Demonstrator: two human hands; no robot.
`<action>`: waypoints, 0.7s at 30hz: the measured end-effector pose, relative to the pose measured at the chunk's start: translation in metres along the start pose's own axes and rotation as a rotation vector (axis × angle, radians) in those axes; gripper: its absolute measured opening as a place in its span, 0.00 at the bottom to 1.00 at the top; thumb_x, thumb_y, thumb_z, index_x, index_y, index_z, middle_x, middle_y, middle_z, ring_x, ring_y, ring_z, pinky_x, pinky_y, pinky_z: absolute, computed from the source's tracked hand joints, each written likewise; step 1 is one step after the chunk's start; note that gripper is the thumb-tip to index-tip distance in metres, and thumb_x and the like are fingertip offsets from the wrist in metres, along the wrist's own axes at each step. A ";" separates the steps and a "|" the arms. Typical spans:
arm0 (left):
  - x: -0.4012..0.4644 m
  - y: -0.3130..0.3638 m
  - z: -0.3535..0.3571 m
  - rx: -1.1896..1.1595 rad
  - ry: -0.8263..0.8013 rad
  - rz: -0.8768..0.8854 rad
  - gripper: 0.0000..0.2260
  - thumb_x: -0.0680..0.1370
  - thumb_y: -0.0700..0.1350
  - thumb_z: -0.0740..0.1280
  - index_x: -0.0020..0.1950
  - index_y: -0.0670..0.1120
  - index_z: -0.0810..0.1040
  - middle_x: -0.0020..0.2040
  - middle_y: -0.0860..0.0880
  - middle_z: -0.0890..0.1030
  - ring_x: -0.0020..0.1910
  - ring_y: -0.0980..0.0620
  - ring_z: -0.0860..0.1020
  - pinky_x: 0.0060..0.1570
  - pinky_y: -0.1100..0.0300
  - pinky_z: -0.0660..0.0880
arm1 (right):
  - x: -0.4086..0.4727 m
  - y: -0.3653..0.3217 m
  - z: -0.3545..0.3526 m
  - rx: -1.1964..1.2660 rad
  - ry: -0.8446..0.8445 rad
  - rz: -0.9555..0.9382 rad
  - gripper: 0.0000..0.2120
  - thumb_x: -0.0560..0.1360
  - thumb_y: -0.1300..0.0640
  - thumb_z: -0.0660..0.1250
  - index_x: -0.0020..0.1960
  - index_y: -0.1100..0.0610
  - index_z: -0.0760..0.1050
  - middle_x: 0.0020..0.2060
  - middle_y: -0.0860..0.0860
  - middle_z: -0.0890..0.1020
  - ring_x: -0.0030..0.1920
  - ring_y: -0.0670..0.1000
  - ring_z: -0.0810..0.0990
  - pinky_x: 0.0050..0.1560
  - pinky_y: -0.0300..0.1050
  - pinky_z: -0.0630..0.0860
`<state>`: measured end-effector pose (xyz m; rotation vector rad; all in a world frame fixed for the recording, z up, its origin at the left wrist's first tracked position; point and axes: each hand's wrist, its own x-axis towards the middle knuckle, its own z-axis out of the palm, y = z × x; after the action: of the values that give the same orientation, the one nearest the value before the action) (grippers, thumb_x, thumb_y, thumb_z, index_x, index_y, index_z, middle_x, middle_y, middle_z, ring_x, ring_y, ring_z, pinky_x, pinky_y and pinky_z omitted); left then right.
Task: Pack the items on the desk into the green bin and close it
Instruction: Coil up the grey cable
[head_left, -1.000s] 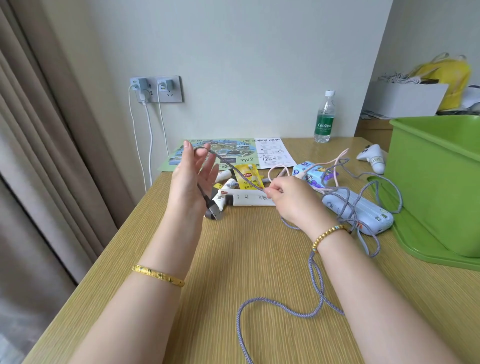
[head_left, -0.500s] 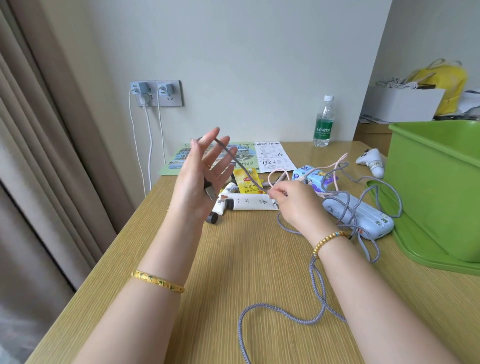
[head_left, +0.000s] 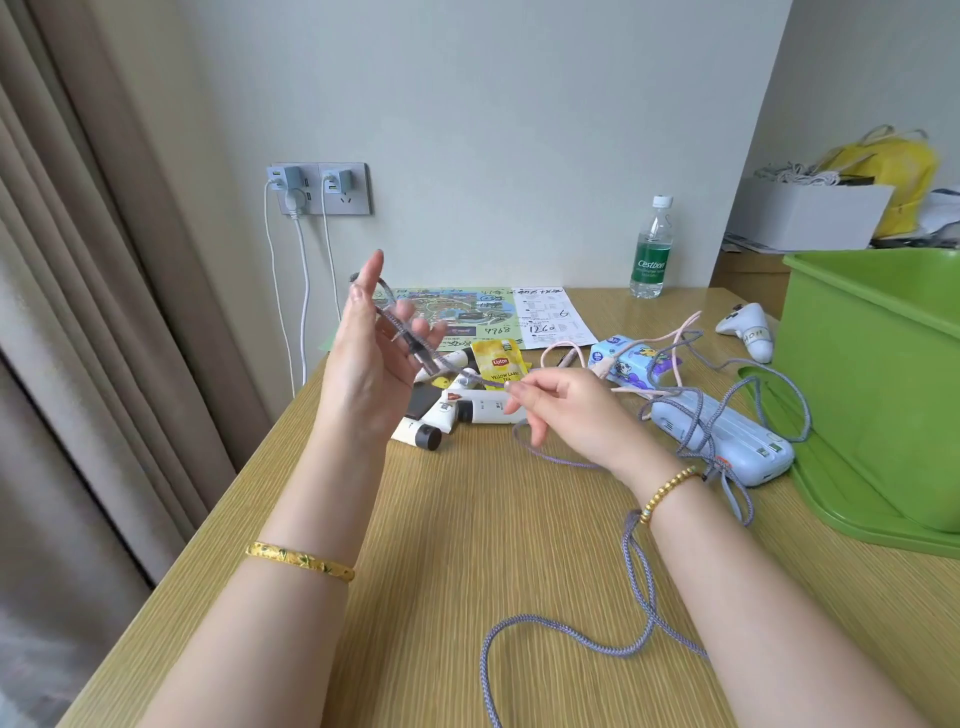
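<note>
We note the wooden desk (head_left: 467, 545) filling the lower frame, its near and right edges cut off. The green bin (head_left: 878, 374) stands at far right on its lid (head_left: 831, 499); only its left wall and rim show, the inside hidden. Our left hand (head_left: 371, 358) is raised above the desk, palm toward us, fingers spread and loosely open, with the grey braided cable (head_left: 587, 642) draped across them near its plug end; whether any finger actually presses it we cannot tell. Our right hand (head_left: 566, 410) pinches the same cable between thumb and forefinger, just right of the left hand. From there the cable runs under the right wrist, loops on the desk toward us and leaves the bottom edge. Further loops tangle over the pale blue power bank (head_left: 727, 441), beside the bin. A pink cable (head_left: 675, 332) crosses the tissue pack (head_left: 623, 364). White tubes (head_left: 483, 410) and a yellow tea packet (head_left: 501, 361) lie partly hidden behind the hands.
</note>
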<state>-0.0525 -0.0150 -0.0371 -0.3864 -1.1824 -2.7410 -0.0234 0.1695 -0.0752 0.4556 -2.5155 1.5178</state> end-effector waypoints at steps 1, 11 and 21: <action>0.002 0.000 -0.002 0.019 0.023 0.004 0.16 0.83 0.53 0.48 0.60 0.55 0.73 0.25 0.56 0.68 0.22 0.58 0.68 0.31 0.64 0.76 | -0.001 -0.003 -0.002 0.085 -0.022 -0.001 0.12 0.77 0.53 0.62 0.38 0.56 0.78 0.18 0.45 0.71 0.25 0.44 0.72 0.48 0.30 0.73; 0.001 -0.019 0.003 0.731 -0.009 -0.069 0.08 0.81 0.48 0.51 0.43 0.50 0.64 0.19 0.57 0.63 0.16 0.58 0.59 0.17 0.70 0.56 | -0.009 -0.022 -0.021 0.903 -0.111 -0.063 0.08 0.72 0.58 0.64 0.37 0.58 0.79 0.22 0.45 0.67 0.23 0.44 0.65 0.34 0.39 0.76; -0.030 -0.030 0.018 1.070 -0.655 -0.277 0.05 0.81 0.48 0.57 0.53 0.52 0.71 0.36 0.52 0.71 0.23 0.57 0.64 0.22 0.67 0.62 | -0.005 -0.015 -0.021 0.637 0.102 -0.002 0.09 0.77 0.61 0.62 0.39 0.59 0.76 0.22 0.44 0.69 0.24 0.42 0.64 0.23 0.33 0.59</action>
<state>-0.0273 0.0196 -0.0544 -1.0106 -2.7397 -1.7084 -0.0139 0.1825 -0.0539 0.4396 -1.9083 2.2617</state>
